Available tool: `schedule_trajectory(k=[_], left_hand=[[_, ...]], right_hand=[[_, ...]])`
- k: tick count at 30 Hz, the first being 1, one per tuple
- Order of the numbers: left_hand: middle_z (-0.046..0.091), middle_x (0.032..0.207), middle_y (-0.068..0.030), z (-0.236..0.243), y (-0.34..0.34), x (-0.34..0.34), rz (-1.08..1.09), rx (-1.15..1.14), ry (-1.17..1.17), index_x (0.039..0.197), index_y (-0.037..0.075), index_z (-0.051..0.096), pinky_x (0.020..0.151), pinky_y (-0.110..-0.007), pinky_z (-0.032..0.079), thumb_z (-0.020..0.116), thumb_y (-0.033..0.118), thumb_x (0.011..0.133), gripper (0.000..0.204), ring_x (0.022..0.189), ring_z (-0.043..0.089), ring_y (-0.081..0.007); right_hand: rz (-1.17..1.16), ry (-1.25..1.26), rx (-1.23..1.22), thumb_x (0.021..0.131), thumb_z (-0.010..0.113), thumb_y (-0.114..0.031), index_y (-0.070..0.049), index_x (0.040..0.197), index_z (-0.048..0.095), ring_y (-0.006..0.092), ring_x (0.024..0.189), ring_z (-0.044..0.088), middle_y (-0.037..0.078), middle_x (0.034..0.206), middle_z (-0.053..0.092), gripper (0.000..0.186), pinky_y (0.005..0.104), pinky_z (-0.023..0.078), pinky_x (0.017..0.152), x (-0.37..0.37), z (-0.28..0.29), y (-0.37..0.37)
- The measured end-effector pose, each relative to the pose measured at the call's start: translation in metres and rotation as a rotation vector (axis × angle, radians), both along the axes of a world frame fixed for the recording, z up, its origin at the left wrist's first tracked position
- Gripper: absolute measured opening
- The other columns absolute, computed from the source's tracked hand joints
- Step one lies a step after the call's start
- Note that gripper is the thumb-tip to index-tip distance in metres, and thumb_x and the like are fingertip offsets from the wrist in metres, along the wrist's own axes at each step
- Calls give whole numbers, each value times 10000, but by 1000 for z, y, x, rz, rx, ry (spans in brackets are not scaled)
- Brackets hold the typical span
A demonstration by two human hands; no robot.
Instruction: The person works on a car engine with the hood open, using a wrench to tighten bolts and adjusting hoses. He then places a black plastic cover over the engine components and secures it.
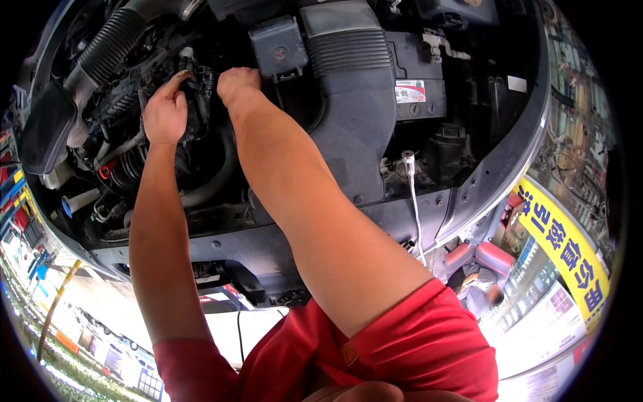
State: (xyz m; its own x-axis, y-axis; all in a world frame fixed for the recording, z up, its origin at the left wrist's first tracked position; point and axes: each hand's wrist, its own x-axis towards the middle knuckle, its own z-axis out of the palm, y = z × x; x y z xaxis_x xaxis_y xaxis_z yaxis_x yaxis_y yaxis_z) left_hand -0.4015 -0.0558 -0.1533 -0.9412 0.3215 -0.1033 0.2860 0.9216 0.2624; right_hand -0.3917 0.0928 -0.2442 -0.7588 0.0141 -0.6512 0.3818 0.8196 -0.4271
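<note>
Deep in an open engine bay (234, 240), my left hand (165, 117) lies closest to the grey-topped fitting (187, 53), which rises just beyond the index fingertip as I watch from afar through the head camera. The fitting's long axis appears to run away from me, nearly in line with that finger, so in my judgement reaching it is a matter of forward travel more than sideways. Dark connectors (203, 100) fill the space between the hands. On their far side, my right hand (239, 84) sits beside the square black box (279, 50), its fingers curled under; I cannot tell whether they close on anything. The left thumb and index stand apart, but the remaining fingertips drop from sight (the engine here is nearly all black on black), so I cannot tell what that grip holds, if anything. To the right, well apart from both hands, a slim metal tool (410, 169) stands at the bay's front edge.
</note>
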Motion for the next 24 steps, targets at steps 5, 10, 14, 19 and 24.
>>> schedule_trajectory(k=[5, 10, 14, 19, 24], left_hand=[[722, 1149, -47, 4, 1, 2, 1, 14, -8, 1268, 344, 693, 889, -420, 552, 522, 151, 930, 426, 1017, 674, -328], [723, 1153, -46, 1, 0, 1, 12, -7, -12, 1264, 342, 697, 897, -422, 550, 523, 152, 933, 420, 1020, 673, -330], [724, 1155, -48, 4, 1, 2, 15, 23, -15, 1262, 346, 698, 907, -421, 549, 524, 156, 936, 415, 1023, 674, -327], [726, 1158, -47, 2, -1, 1, 37, -35, -17, 1258, 353, 701, 908, -416, 553, 530, 162, 932, 415, 1022, 680, -318], [729, 1165, -44, 5, 9, -2, 15, -20, -29, 1264, 359, 700, 906, -413, 556, 533, 171, 930, 418, 1023, 684, -316]], right_hand=[[63, -45, 65, 979, 544, -163, -164, 1242, 752, 294, 1283, 631, 68, 1358, 690, 335, 447, 459, 1036, -1, -9, -2], [88, -45, 23, 979, 547, -175, -152, 1230, 756, 299, 1269, 637, 70, 1341, 698, 328, 443, 464, 1025, -1, -11, 0], [16, -10, 0, 979, 550, -178, -148, 1214, 763, 299, 1254, 645, 64, 1315, 710, 318, 431, 470, 1018, -1, -5, 1], [-90, 10, 1, 1010, 559, -198, -110, 1252, 747, 316, 1281, 627, 96, 1372, 677, 319, 439, 519, 1014, -1, 9, -9], [-385, 288, -43, 989, 577, -179, -94, 1051, 778, 254, 1007, 732, 103, 1107, 761, 227, 395, 585, 798, 6, -24, -40]])
